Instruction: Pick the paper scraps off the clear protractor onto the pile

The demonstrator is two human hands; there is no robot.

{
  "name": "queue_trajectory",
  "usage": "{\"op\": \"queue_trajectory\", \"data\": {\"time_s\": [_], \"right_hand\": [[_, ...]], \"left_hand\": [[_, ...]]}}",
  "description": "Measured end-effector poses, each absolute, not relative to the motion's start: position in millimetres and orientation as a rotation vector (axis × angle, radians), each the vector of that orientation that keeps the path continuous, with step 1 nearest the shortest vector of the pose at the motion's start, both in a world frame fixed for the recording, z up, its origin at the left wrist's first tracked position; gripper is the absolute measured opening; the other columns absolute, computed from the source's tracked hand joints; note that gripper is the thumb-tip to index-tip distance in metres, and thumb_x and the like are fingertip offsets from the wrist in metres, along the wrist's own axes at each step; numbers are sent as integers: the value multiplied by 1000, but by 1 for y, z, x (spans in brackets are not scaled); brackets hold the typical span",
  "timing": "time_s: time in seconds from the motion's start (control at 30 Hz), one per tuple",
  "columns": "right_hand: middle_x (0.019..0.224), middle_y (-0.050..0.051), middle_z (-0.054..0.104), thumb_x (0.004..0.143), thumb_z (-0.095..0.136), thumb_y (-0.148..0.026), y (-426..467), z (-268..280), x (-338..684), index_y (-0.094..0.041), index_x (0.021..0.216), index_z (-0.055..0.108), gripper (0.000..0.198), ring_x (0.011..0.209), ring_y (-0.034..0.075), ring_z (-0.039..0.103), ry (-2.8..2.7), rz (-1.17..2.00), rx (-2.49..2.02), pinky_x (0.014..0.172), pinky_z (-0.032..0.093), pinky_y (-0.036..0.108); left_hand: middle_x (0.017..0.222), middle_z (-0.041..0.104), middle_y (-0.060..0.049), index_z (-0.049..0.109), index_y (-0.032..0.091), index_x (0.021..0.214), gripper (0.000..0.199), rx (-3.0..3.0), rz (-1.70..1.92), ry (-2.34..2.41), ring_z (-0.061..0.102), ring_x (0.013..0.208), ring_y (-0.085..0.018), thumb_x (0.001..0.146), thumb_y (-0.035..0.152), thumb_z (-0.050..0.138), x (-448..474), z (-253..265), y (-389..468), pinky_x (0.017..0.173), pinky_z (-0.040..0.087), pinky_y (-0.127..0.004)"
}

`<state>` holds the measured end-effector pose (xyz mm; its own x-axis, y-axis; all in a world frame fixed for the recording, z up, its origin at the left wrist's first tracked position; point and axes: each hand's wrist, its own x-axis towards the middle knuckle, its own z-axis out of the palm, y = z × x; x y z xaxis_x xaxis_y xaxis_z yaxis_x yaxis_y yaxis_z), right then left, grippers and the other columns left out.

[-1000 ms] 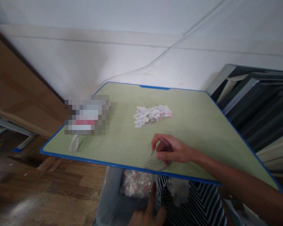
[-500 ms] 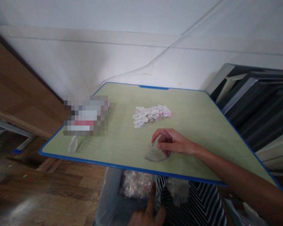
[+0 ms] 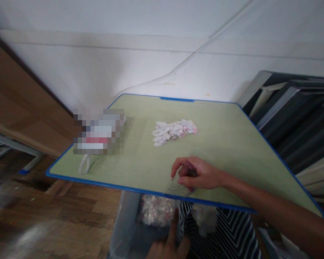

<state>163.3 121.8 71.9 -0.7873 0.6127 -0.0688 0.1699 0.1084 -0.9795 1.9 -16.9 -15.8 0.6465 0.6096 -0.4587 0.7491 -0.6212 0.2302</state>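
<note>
In my right hand (image 3: 198,174) is a clear protractor (image 3: 175,187), its rounded edge toward the near blue rim of the table. Thumb and forefinger pinch it at the top, while the other fingers curl in behind. Low in the view, my left hand (image 3: 167,246) is beside the right wall of a grey plastic bin (image 3: 118,223). Its forefinger points up and the thumb stands apart; the rest is cut off by the frame. Shiny clear-wrapped pieces (image 3: 156,210) lie inside the bin. Beyond my right hand, a heap of small white and pinkish paper slips (image 3: 172,132) rests on the table.
The pale green folding table (image 3: 132,158) has a blue rim. A blurred-out white object (image 3: 99,133) with a loop stands on its left. Something translucent (image 3: 205,219) lies on my striped lap. Dark panels (image 3: 307,111) lean at right; a brown board (image 3: 24,97) is at left.
My right hand has moved down toward me with the protractor, to the table's near edge. My left hand stays in place.
</note>
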Motion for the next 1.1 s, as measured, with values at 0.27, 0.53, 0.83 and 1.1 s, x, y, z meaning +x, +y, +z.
{"op": "queue_trajectory", "data": {"time_s": [0.27, 0.53, 0.83, 1.1], "right_hand": [[46, -8, 40, 73, 45, -13, 93, 76, 159, -15, 83, 55, 15, 41, 5, 38, -2385, 942, -580, 48, 33, 18], [44, -5, 48, 71, 40, -13, 84, 71, 161, -18, 81, 53, 17, 42, 9, 43, -2426, 544, -552, 49, 33, 22], [40, -8, 41, 65, 40, -11, 83, 69, 163, -19, 80, 49, 19, 35, 8, 34, -2376, 553, -362, 45, 28, 22], [41, -8, 38, 64, 39, -11, 82, 70, 164, -21, 77, 47, 18, 35, 8, 34, -2389, 479, -391, 43, 26, 23]], "left_hand": [[135, 29, -24, 53, 25, 118, 31, 2502, -461, 1053, 66, 58, -24, 89, 15, 49, 2, -17, -17, 45, 53, -31], [137, 27, -21, 56, 25, 111, 26, 2542, -404, 1086, 65, 56, -23, 88, 14, 49, 4, -14, -17, 44, 53, -30], [138, 25, -20, 54, 26, 113, 26, 2526, -403, 1065, 66, 58, -23, 89, 17, 50, 4, -14, -18, 45, 53, -31], [139, 24, -17, 52, 28, 117, 30, 2494, -426, 1086, 66, 60, -25, 89, 17, 48, 4, -14, -17, 44, 53, -33]]}}
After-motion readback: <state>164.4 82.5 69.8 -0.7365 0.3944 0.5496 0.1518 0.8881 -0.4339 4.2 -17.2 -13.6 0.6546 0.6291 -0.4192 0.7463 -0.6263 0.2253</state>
